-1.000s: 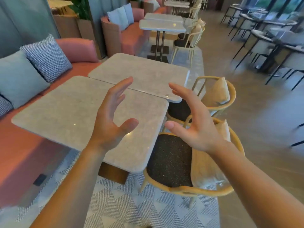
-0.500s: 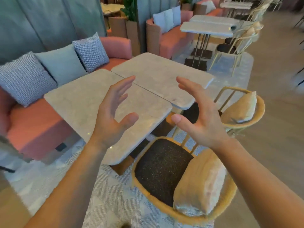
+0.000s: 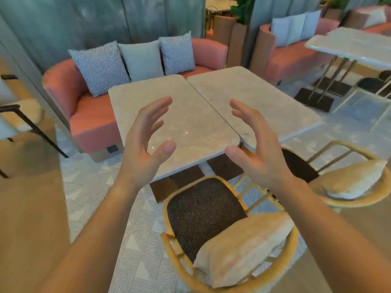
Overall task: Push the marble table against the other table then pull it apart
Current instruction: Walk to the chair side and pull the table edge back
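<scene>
Two grey marble tables stand edge to edge in front of me, with only a thin seam between them. The left marble table point(image 3: 186, 115) reaches toward me; the right marble table point(image 3: 266, 100) lies beyond it to the right. My left hand point(image 3: 146, 144) hovers over the near part of the left table, fingers spread, holding nothing. My right hand point(image 3: 256, 149) floats over the seam's near end, palm turned inward, fingers apart and empty. Neither hand touches a tabletop.
A wicker chair point(image 3: 203, 212) with a dark seat and a beige cushion stands just below my hands. A second wicker chair point(image 3: 359, 187) is at right. A pink sofa point(image 3: 93, 121) with three pillows backs the tables. Another table point(image 3: 355, 47) stands far right.
My view has swung to the left, so the tables now sit in the middle and the whole sofa shows. Both hands stay raised and open in the same pose.
</scene>
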Tool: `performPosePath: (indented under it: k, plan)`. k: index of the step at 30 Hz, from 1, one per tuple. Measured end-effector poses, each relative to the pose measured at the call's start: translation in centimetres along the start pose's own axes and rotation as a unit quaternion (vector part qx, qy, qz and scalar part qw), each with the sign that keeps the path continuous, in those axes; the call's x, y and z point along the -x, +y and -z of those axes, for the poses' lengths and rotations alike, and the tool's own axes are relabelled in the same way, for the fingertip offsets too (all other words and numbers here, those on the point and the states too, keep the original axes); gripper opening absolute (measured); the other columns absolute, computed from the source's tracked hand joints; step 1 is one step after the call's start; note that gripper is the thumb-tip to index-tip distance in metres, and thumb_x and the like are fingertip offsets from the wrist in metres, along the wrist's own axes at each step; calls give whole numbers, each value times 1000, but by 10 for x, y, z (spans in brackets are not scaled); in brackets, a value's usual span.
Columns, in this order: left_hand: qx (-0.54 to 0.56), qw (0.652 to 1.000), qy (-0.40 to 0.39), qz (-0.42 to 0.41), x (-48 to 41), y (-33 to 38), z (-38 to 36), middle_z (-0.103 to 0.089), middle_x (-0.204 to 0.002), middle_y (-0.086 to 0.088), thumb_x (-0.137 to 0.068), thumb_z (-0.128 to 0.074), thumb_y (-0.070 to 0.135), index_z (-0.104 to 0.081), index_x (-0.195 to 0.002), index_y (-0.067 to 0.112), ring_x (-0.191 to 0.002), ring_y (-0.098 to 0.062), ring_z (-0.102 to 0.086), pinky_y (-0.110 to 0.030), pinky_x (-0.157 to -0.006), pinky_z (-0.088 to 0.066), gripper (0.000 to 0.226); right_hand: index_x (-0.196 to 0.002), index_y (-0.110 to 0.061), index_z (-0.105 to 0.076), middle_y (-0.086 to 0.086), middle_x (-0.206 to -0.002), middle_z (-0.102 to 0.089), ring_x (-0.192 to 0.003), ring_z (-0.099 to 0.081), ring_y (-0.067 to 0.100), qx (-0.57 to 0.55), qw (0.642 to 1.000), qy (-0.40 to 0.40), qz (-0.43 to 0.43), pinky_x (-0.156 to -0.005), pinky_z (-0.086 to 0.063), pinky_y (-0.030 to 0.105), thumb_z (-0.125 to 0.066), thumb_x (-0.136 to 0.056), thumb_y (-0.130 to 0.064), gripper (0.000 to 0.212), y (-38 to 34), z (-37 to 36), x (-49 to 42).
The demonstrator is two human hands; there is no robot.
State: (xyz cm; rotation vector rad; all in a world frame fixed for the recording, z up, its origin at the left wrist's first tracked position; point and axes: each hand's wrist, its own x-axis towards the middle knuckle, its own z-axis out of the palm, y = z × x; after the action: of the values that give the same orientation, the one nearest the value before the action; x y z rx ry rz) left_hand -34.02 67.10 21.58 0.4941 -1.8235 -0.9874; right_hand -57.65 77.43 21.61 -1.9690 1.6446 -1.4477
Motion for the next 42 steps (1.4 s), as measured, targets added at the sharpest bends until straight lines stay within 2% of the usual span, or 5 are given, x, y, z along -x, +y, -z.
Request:
performPosePath:
  k: [17, 22, 30, 34, 42]
  plan:
    - [-88, 988, 115, 63, -31, 13, -160, -51, -162, -1, -84, -61, 85, -47, -147, 40, -152, -20, -50, -53, -121, -44, 79, -154, -27, -42, -14, -154, -47, -142, -53, 13, -101, 990, -81, 60, -115, -39, 17, -52, -93, -79, 81, 135, 111, -30]
    - [-120, 975, 165, 88, -32, 18, -203, -52, -161, -3, -84, -63, 84, -50, -147, 42, -150, -22, -52, -55, -120, -44, 77, -152, -31, -42, -11, -155, -48, -141, -54, 12, -152, 979, -119, 63, -115, -43, 23, -61, -92, -62, 71, 172, 126, -47]
    - [-142, 957, 215, 132, -38, -5, -190, -54, -160, 3, -84, -62, 84, -52, -144, 52, -150, -20, -53, -56, -120, -45, 68, -152, -24, -43, -3, -156, -51, -141, -55, 10, -233, 961, -139, 50, -116, -42, 23, -57, -93, -74, 79, 185, 67, -83]
    - [-117, 954, 228, 158, -49, -60, -171, -54, -160, 1, -84, -62, 85, -51, -146, 39, -149, -21, -53, -56, -120, -45, 78, -151, -27, -44, -6, -157, -52, -141, -56, 9, -235, 959, -157, 5, -116, -43, 24, -51, -89, -84, 85, 207, 25, -89]
    - [-36, 935, 267, 231, -50, -196, -166, -61, -152, -3, -82, -61, 86, -54, -144, 29, -142, -19, -61, -47, -117, -51, 84, -142, -20, -53, 2, -144, -63, -131, -65, 21, -317, 927, -111, -171, -111, -51, 27, -57, -77, -90, 95, 280, -73, -96]
